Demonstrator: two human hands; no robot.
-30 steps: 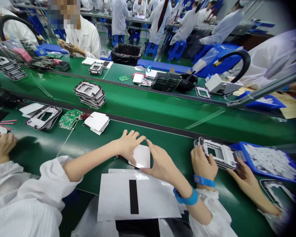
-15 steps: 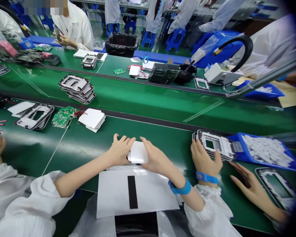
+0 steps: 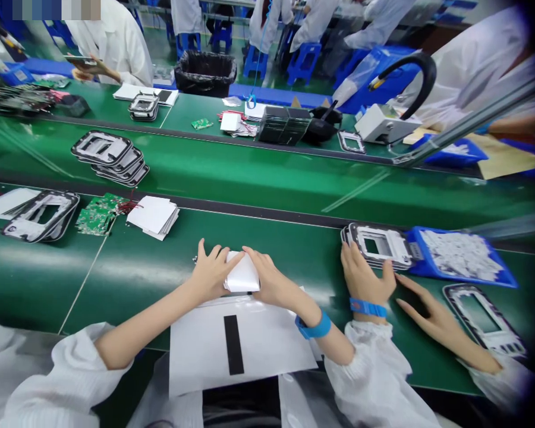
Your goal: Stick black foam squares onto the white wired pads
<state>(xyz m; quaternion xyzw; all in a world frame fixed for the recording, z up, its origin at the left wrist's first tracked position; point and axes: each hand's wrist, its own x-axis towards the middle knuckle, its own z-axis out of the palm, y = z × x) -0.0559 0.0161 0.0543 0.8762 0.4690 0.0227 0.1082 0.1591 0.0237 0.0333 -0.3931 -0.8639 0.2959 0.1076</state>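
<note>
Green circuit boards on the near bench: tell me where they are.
In the head view, the green circuit boards lie toward the left, between the grey-and-black frames and the stacked white panels.

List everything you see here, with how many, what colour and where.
Small cards: one stack, white, between my hands
Other cards: one pile, white, near bench left
Large sheets: several, white, front edge
Frames: many, black and white, both benches and middle strip
Circuit boards: uncounted pile, green, near bench left
Tray: one, blue, right, holding white pieces
Middle strip: one, green, between benches
Bin: one, black, beyond far bench
Stools: several, blue, background
Co-workers: several, white clothing, around
Left hand: one, bare, cards' left
Right hand: one, blue wristband, cards' right
</note>
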